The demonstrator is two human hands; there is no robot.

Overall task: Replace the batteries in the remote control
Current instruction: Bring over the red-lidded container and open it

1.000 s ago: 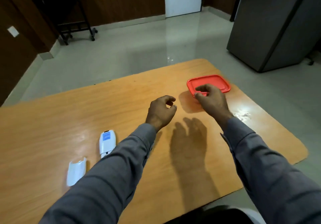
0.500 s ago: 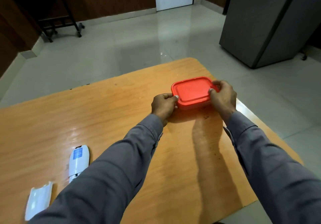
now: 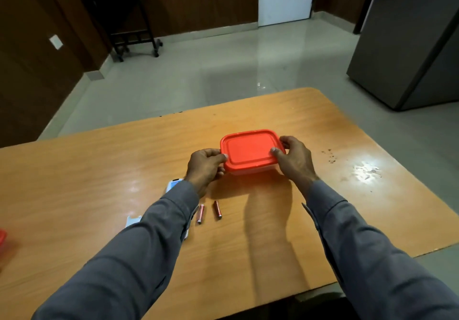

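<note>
A small plastic box with a red lid sits between both hands above the wooden table. My left hand grips its left edge and my right hand grips its right edge, thumbs on the lid. Two red batteries lie side by side on the table just below my left wrist. The white remote control is mostly hidden under my left sleeve, and its white battery cover peeks out further down the sleeve.
Another red object shows at the table's left edge. The table's right edge and near edge drop to a tiled floor. A grey cabinet stands at right, a dark stand at the back wall.
Both hands have brought the red-lidded box nearer and toward the table's middle. The view shifted, so two batteries and the red object at left now show.
</note>
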